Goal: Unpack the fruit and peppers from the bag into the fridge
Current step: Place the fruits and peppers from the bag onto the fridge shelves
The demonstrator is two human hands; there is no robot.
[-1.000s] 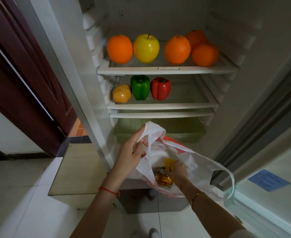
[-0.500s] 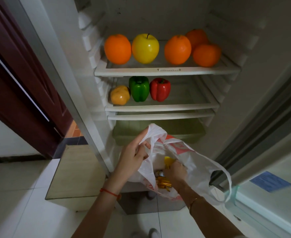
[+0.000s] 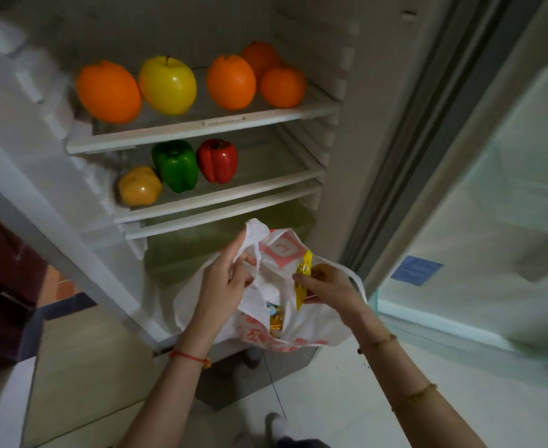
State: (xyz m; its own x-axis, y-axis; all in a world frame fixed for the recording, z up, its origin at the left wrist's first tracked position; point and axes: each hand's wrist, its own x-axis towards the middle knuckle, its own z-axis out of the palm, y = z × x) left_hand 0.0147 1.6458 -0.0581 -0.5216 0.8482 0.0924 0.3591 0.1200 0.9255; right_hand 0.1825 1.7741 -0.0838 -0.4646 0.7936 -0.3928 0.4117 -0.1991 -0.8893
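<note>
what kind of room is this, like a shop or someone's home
Most likely a home, probably in or beside a kitchen. An open white household fridge holds loose round oranges and a glossy green bell pepper, the floor is pale tile, and a dark red wooden door stands to the left.

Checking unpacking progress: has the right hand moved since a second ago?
Yes. The right hand rose from inside the bag to its rim, gripping a yellow packet.

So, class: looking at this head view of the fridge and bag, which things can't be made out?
- Bag contents: head view, plastic folds hide all but a few wrappers.
- Yellow packet print: too small; right hand covers part.
- Rearmost orange: partly hidden behind two front oranges.
- Blue door label: blurred.
</note>
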